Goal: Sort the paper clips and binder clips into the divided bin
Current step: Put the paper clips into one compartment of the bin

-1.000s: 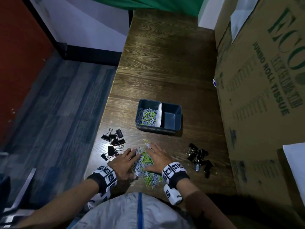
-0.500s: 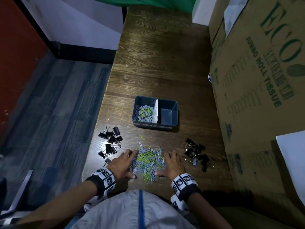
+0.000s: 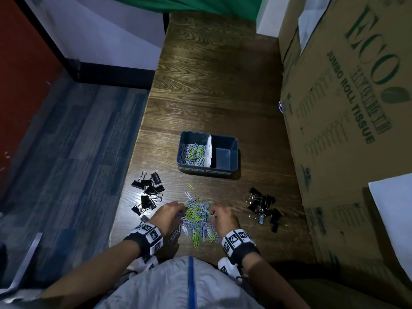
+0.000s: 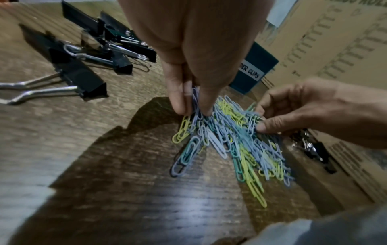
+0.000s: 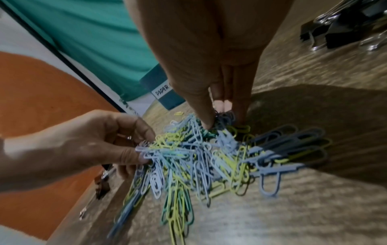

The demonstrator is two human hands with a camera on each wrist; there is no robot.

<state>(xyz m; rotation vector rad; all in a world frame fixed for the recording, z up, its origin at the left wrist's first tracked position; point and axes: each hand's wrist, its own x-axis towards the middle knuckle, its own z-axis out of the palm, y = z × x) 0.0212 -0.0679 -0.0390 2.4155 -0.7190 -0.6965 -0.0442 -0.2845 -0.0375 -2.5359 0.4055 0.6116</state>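
On my far left a cluster of black binder clips (image 3: 148,195) lay on the wooden table (image 3: 214,85), untouched. My left hand (image 3: 168,214) had its fingertips (image 4: 206,106) curled into the near-left edge of the heap of paper clips (image 3: 198,216), pinching a few blue ones. The heap sat between my hands, just short of the divided bin (image 3: 208,153), whose left compartment already held paper clips while the right one looked bare. I judged the clips light, slick and prone to snagging together, best taken by bunching from both sides and lifting low. They were thin coated wire loops in pale blue, lime and teal. My right hand (image 3: 223,216) pinched into the heap's right edge. Further right lay a second binder clip pile (image 3: 265,207)
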